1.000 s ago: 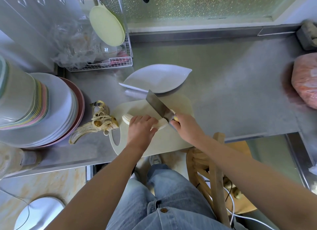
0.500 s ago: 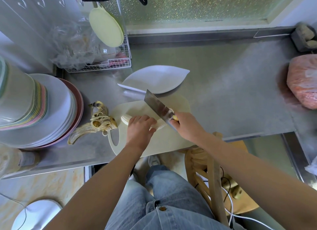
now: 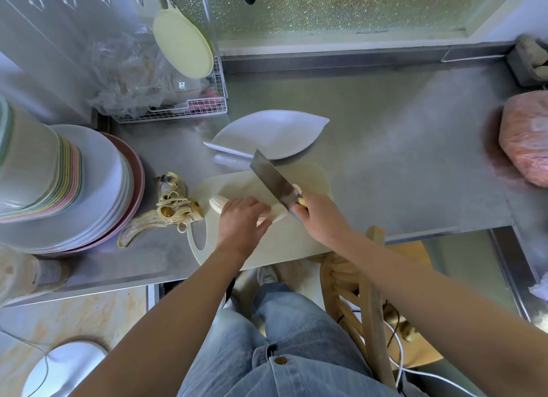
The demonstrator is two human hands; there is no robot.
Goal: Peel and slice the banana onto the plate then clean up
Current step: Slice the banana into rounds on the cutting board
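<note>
A peeled banana [image 3: 218,204] lies across a pale cutting board [image 3: 267,239] at the counter's front edge. My left hand [image 3: 240,221] rests on top of the banana and holds it down, covering its middle. My right hand [image 3: 321,218] grips the handle of a cleaver [image 3: 274,180], whose blade stands on the banana's right end. A cut piece [image 3: 297,189] shows just behind the blade. The white leaf-shaped plate [image 3: 267,134] sits just beyond the board with nothing on it. The banana peel [image 3: 161,215] lies on the counter left of the board.
A tall stack of plates and bowls [image 3: 59,183] fills the left side. A wire rack [image 3: 178,112] with a plastic bag stands at the back left. A pink bag [image 3: 525,138] lies at the right edge. A wooden chair [image 3: 370,293] stands below the counter beside my legs.
The cleaver blade has shifted slightly left along the banana, and my left hand has drawn back a little with it. A cut piece now lies right of the blade.
</note>
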